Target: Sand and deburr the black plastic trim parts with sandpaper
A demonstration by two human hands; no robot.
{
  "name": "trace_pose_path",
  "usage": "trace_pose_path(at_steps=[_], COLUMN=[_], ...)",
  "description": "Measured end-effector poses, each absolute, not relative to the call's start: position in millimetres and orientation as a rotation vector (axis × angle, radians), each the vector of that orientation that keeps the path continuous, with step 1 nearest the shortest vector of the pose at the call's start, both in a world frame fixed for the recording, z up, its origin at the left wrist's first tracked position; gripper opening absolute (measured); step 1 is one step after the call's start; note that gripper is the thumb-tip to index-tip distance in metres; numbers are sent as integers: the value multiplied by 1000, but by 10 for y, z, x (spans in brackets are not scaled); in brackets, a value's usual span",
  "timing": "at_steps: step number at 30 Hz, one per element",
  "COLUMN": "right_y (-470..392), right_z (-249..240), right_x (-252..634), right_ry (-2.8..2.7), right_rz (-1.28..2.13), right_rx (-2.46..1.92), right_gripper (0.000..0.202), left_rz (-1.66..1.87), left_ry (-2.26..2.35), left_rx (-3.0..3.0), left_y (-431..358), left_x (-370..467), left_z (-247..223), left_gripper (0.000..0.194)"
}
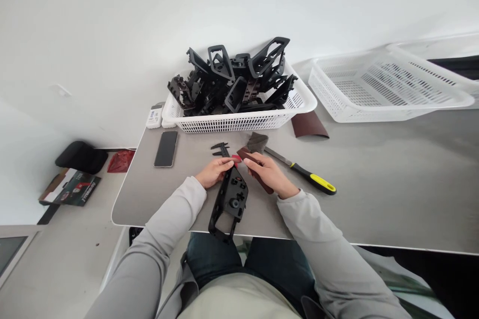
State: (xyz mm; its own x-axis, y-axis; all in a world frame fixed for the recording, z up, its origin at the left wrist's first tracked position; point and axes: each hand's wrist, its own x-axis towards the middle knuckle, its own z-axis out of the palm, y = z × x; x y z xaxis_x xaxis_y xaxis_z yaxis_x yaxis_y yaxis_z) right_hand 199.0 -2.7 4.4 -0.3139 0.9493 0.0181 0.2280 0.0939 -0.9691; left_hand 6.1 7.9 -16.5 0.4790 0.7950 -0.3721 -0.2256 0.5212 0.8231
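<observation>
My left hand (214, 171) is closed on the upper end of a black plastic frame part (236, 194), which points down toward the table's front edge. In my right hand (271, 173) is a folded strip of brown sandpaper (245, 153), held close to the part's upper end. A small red piece (236, 158) shows between the hands; what it belongs to is unclear. Just beyond my left hand lies a dark caliper (221, 148), partly hidden. To the right rests a file with a black and yellow handle (313, 178), beside a crumpled grey cloth (258, 141).
A white basket (239, 123) heaped with black plastic parts stands at the back against the wall. Further right is another white basket (374, 104). A curved brown sandpaper sheet (310, 126) lies between them. A phone (165, 149) and a small white box (154, 116) are at left.
</observation>
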Motion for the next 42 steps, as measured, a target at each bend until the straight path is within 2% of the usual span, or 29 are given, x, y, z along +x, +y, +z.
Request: trace_pose_path(at_steps=[9,16,19,26,34,42], right_y=[-45,-89,-89,-72,-93,-62], right_z=[108,347,442,512,483,402], right_x=[2034,2088,2048,2071,2045,2051], right_ry=[-1661,-1979,-2118,-2331,-2218,-2153], right_rz=[1270,1296,1270,1107,1069,1202], right_rx=[-1151,-1004,-973,-1150,-1136,-1112], right_gripper=[37,33,32,33,36,37], left_rz=[579,522,521,548,585,608], left_ry=[704,726,748,729,766,780], left_rx=[775,851,871,791,782,778], left_y=[100,84,79,85,101,99], left_x=[4,-8,-11,4,12,24], left_z=[-139,-130,-122,-98,-143,-128], left_gripper=[43,57,54,54,49,49])
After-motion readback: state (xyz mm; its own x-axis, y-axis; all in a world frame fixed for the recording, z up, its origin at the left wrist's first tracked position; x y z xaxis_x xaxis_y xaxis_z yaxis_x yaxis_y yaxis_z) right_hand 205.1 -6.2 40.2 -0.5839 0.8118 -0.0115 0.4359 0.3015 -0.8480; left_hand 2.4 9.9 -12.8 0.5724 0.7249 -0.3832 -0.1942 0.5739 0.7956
